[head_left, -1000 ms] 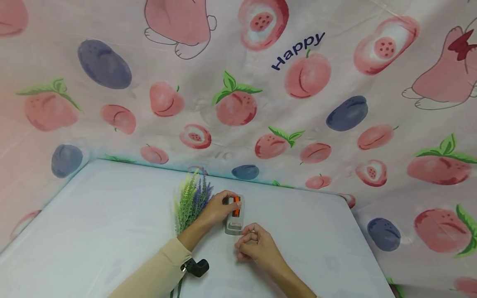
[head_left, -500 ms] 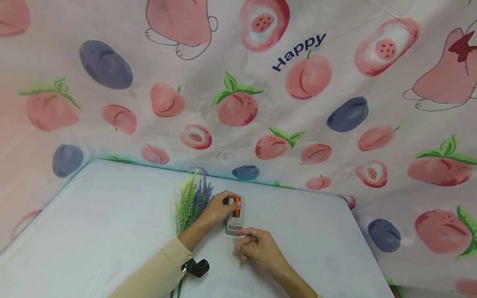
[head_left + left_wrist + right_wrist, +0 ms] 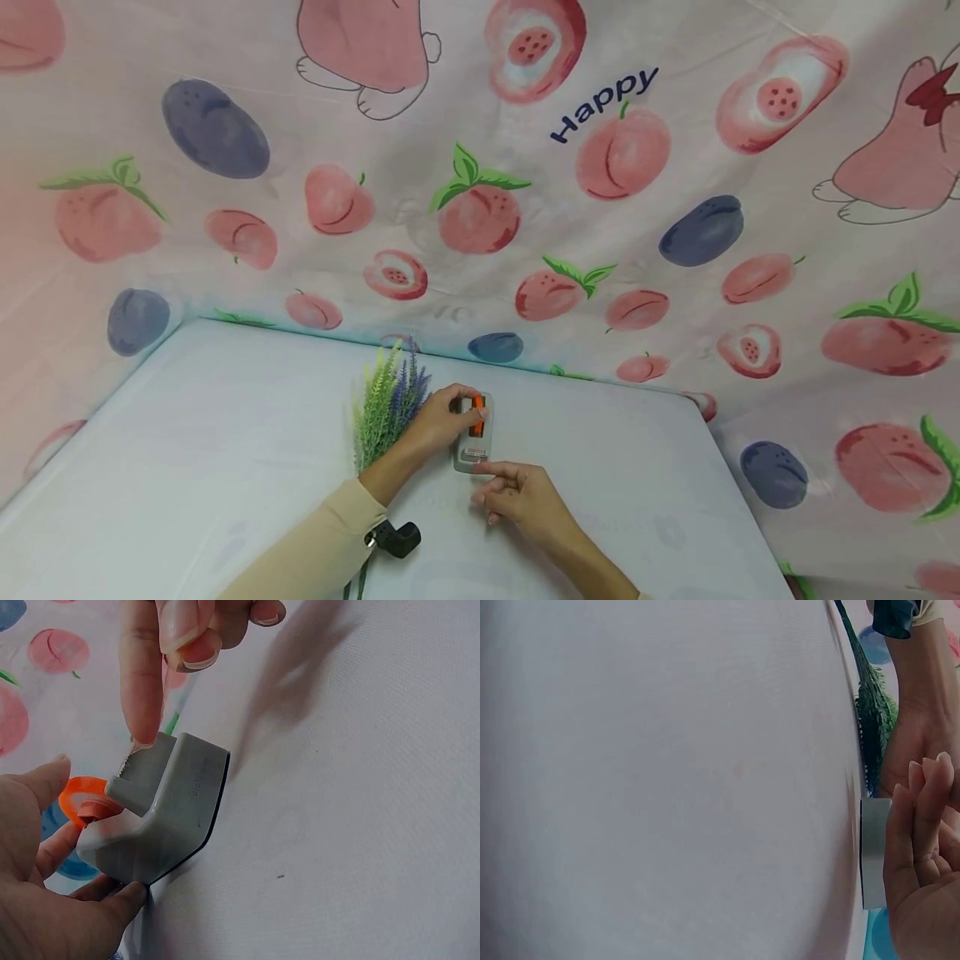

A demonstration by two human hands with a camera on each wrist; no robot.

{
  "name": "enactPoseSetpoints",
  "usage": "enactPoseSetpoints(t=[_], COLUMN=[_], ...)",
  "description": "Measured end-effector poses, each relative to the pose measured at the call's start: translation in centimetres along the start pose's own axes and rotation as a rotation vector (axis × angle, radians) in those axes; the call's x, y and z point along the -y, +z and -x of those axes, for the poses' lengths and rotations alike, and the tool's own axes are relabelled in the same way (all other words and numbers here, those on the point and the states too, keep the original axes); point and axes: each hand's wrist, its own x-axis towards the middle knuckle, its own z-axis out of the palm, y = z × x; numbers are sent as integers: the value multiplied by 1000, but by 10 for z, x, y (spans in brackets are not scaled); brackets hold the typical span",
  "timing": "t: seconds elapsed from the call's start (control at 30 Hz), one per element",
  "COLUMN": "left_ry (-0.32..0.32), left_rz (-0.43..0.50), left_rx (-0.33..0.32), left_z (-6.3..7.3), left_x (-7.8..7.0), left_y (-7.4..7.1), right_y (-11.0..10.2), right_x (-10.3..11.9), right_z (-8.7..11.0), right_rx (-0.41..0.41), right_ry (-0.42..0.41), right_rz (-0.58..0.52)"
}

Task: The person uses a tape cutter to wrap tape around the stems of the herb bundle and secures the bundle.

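A grey tape dispenser point(image 3: 463, 446) stands on the white table, with an orange tape core point(image 3: 477, 427) in it. My left hand point(image 3: 441, 421) grips its far part, fingers and thumb by the core and side, as the left wrist view shows. At the near end is my right hand point(image 3: 525, 500), its index finger point(image 3: 142, 712) extended down onto the serrated cutter edge point(image 3: 126, 761). Between that hand's thumb and another finger, a thin strip of clear tape point(image 3: 166, 686) appears pinched; it runs towards the cutter. The right wrist view shows little of the tape.
Artificial lavender stems point(image 3: 382, 408), green and purple, lie left of the dispenser, partly under the left forearm. A black device point(image 3: 397, 540) is strapped at the left wrist. Fruit-printed fabric point(image 3: 480, 225) rises behind the table point(image 3: 637, 467).
My right index finger has straightened from a curl and reached the dispenser's near end, and the right hand has dropped slightly. The left hand and dispenser have stayed in place.
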Motion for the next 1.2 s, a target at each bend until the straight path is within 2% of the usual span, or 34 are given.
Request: enactPoseSetpoints(t=[0.2, 0.77, 1.2], left_ry=[9, 30, 35], left_rz=[12, 9, -41], left_rx=[19, 9, 3], left_z=[0, 0, 1], left_x=[-1, 2, 0], left_y=[0, 1, -1], right_y=[-1, 0, -3], right_x=[1, 3, -2], right_z=[-1, 1, -9], right_rx=[-12, 8, -6], right_ry=[36, 18, 62], right_rz=[4, 8, 6])
